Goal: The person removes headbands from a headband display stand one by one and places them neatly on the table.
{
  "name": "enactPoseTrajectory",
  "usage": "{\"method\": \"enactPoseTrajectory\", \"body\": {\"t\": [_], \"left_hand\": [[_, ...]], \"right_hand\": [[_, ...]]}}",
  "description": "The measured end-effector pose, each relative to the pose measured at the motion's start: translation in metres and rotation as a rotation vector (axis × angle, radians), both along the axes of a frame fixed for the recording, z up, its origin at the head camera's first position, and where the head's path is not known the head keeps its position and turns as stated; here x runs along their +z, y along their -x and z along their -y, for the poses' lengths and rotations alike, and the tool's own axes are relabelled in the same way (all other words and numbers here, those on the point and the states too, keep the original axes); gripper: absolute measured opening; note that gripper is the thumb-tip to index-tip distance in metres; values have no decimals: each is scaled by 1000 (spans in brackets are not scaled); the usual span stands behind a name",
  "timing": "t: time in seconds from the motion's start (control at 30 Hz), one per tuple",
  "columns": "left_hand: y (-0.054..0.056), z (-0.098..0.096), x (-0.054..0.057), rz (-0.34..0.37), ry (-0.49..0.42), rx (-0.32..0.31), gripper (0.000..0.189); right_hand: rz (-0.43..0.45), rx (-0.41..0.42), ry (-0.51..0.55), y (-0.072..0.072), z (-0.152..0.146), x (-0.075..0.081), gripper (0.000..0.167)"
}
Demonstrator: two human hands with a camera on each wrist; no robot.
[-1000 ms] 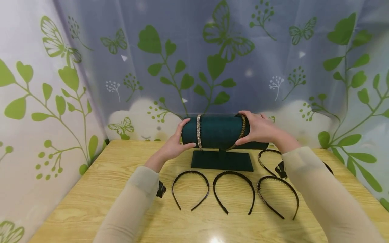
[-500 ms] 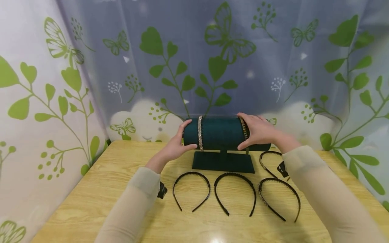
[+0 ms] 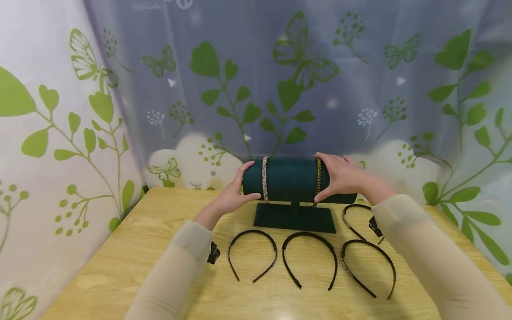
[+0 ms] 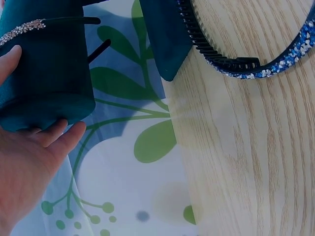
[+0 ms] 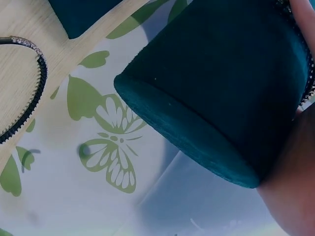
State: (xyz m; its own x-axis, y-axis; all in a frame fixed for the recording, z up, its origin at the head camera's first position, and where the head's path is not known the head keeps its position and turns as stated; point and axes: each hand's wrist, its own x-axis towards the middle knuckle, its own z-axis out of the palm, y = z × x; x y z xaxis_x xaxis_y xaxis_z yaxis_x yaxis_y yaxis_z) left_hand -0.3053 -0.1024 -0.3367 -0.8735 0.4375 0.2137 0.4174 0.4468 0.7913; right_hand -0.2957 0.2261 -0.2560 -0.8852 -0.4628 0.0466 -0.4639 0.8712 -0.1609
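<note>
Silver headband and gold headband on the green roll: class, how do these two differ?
The silver headband sparkles with pale stones; the gold headband looks darker and woven. The silver headband sits nearer the left hand, while the right hand touches the gold headband. Both curve over the green roll.

We counted six headbands (image 3: 264,180) in view: two around one green roll (image 3: 292,180) and four on one table (image 3: 132,253). Of those four, three made up the front row and one lay behind. We saw one base (image 3: 294,218) under the roll, two hands, one left hand (image 3: 233,194) and one right hand (image 3: 345,176), two sleeves (image 3: 170,269) and two black wrist devices (image 3: 214,253).
</note>
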Motion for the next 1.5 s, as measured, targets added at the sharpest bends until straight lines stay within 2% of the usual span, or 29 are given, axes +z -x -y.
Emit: {"method": "enactPoseTrajectory", "body": {"t": [0.27,0.47,0.7,0.97,1.23,1.5], "left_hand": [[-1,3,-7,9,-11,18,87],[1,-3,-2,-20,-11,-22,87],[3,-4,7,-19,27,-36,87],[2,-2,5,-2,30,-7,87],[0,0,5,4,29,-5,87],[1,3,0,0,27,-5,89]], "right_hand": [[-42,21,-16,2,4,-2,124],[-53,11,50,0,-11,-1,120],[15,-85,167,-9,-40,-6,122],[74,-97,295,-12,-57,-9,119],[121,-123,354,-12,-72,-12,115],[155,-148,435,-15,-91,-29,109]]}}
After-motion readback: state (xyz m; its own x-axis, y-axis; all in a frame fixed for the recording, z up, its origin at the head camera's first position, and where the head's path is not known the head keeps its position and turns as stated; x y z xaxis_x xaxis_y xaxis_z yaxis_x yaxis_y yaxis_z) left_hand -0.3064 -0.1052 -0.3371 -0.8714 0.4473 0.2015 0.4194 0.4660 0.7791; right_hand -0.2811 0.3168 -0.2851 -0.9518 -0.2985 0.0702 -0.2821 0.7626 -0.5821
